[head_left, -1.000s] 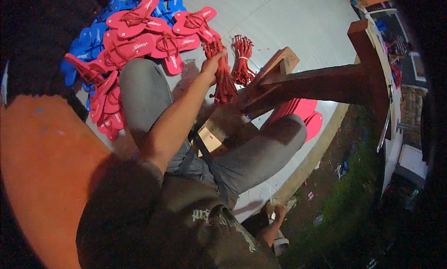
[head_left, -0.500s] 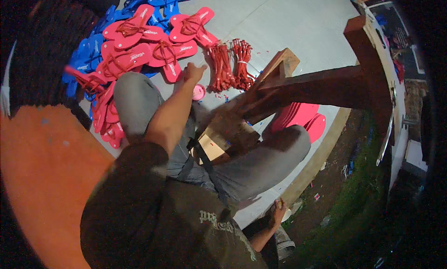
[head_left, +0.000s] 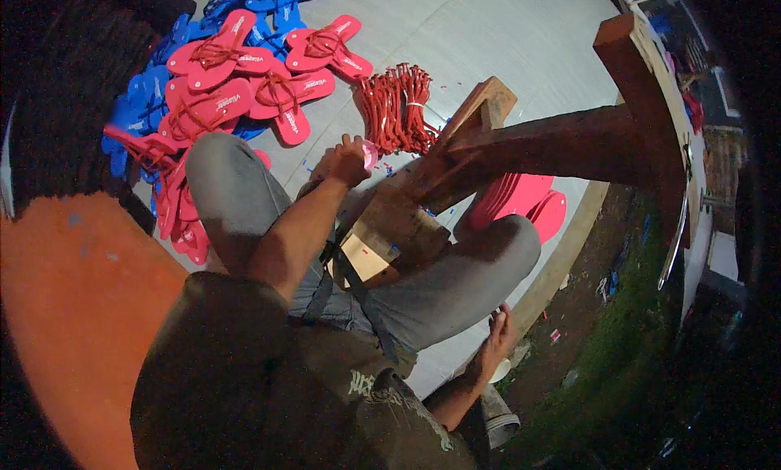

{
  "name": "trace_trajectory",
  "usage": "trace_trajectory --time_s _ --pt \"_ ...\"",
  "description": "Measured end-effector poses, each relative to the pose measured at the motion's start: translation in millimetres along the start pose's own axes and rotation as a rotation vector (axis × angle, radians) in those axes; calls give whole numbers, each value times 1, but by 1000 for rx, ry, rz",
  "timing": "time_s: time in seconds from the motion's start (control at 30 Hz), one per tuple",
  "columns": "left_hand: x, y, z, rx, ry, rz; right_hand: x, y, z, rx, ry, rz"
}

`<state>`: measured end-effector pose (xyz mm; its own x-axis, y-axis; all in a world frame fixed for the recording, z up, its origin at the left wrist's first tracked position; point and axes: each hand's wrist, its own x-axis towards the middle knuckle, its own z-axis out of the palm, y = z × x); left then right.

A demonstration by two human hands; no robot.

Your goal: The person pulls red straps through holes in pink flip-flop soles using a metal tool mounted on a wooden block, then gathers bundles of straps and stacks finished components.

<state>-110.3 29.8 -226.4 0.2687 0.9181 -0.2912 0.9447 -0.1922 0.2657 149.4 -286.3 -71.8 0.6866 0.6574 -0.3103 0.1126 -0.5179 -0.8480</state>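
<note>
My left hand (head_left: 348, 161) reaches forward over the floor, its fingers closed around a small pink round container (head_left: 370, 154). Just beyond it lie bundles of red sandal straps (head_left: 396, 108), one tied with a white band. Pink flip-flops (head_left: 213, 104) with red straps are heaped to the left of this hand. Low at the right, beside my knee, is my right hand (head_left: 500, 336). Its fingers are bent together around something small and pale that I cannot make out. A white cup (head_left: 501, 371) stands close to that hand.
A dark wooden stand (head_left: 553, 145) with a long beam rises between my legs. Stacked pink soles (head_left: 521, 200) lie beyond my right knee. Blue flip-flops (head_left: 146, 96) lie at the far left, near an orange surface (head_left: 89, 307). The tiled floor ends at a ledge (head_left: 569, 267) above dirt.
My left hand has closed on the pink container and shifted it slightly right from its place on the floor. My right hand has moved forward, up from beside the cup.
</note>
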Motion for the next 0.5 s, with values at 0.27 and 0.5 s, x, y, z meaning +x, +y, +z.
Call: trace_trajectory --time_s 0.27,0.5 --pt "-3 20 -3 -369 176 312 -1 -33 30 1 84 67" --pt "-61 53 -8 17 -82 499 5 -10 23 -39 68 13"
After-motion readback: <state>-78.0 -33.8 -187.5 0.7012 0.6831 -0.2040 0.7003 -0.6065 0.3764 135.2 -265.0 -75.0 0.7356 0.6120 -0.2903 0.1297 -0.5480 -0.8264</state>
